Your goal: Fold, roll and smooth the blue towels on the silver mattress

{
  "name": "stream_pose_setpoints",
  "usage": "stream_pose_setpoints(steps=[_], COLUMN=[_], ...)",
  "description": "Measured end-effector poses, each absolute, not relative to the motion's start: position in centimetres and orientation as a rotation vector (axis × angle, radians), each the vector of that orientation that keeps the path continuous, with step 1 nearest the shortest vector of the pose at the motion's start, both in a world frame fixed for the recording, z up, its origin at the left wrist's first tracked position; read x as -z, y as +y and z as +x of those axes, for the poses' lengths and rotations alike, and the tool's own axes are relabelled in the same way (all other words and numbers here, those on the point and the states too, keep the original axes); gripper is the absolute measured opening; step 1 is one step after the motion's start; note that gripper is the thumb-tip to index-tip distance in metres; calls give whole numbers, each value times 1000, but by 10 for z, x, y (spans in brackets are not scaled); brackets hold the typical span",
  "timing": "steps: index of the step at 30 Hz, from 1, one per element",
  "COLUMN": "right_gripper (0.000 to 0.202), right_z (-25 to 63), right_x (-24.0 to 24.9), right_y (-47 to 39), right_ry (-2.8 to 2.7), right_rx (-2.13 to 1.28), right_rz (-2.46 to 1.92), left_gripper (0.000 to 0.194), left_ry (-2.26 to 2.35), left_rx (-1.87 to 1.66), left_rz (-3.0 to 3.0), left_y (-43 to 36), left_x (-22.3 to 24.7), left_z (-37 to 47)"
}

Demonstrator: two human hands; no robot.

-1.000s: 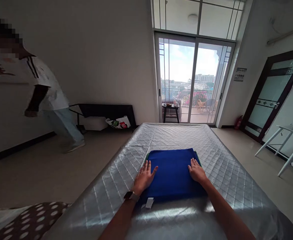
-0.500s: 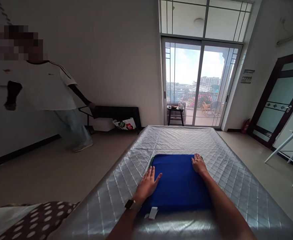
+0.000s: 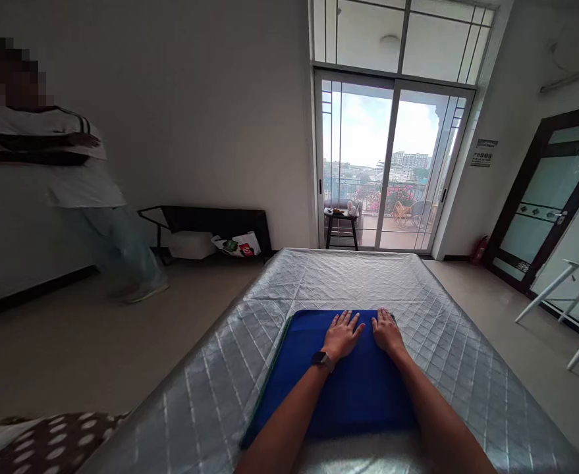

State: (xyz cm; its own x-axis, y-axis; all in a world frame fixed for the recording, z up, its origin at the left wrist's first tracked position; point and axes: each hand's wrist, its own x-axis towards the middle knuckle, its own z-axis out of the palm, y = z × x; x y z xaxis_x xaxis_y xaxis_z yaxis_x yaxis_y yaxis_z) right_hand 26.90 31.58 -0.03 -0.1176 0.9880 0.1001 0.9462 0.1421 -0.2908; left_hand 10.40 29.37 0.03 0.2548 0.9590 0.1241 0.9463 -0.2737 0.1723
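A folded blue cloth (image 3: 353,395) with a thin green edge along its left side lies flat on a silver quilted cover (image 3: 210,388). My left hand (image 3: 342,334) rests palm down near the middle of the cloth's far edge, fingers spread, a watch on its wrist. Close beside it, my right hand (image 3: 386,330) lies flat at the cloth's far right corner, fingers stretched forward. Neither hand grips anything. My forearms cover parts of the cloth's near half.
A person (image 3: 82,178) with folded arms stands at the left. Behind are a black bench (image 3: 220,220) with a white box (image 3: 190,245) below, and a sliding glass door (image 3: 388,164). At the right is a white-legged table (image 3: 546,296). Brown polka-dot fabric (image 3: 66,441) lies at lower left.
My left hand has moved from the cloth's left edge to its far middle, near my right hand. The white tag is no longer visible. The person has let go of the bench and folded their arms.
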Motion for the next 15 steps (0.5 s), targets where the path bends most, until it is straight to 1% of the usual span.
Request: stream_pose_setpoints(steps=[5, 9, 12, 15], right_gripper=[58, 59, 59, 59], right_z=[270, 270, 270, 269], right_x=[3, 2, 1, 0], right_y=[317, 316, 315, 316], right_ry=[-2141, -2132, -2134, -2140], right_rx=[-250, -259, -268, -266], right_rz=[-1883, -1880, -1892, -1905], left_gripper=[69, 70, 72, 73], left_ry=[2102, 2249, 2279, 2310], left_rx=[-284, -261, -261, -293], left_rz=[2226, 2051, 2000, 1990], left_y=[296, 295, 295, 301], left_x=[5, 7, 8, 4], left_z=[27, -25, -40, -37])
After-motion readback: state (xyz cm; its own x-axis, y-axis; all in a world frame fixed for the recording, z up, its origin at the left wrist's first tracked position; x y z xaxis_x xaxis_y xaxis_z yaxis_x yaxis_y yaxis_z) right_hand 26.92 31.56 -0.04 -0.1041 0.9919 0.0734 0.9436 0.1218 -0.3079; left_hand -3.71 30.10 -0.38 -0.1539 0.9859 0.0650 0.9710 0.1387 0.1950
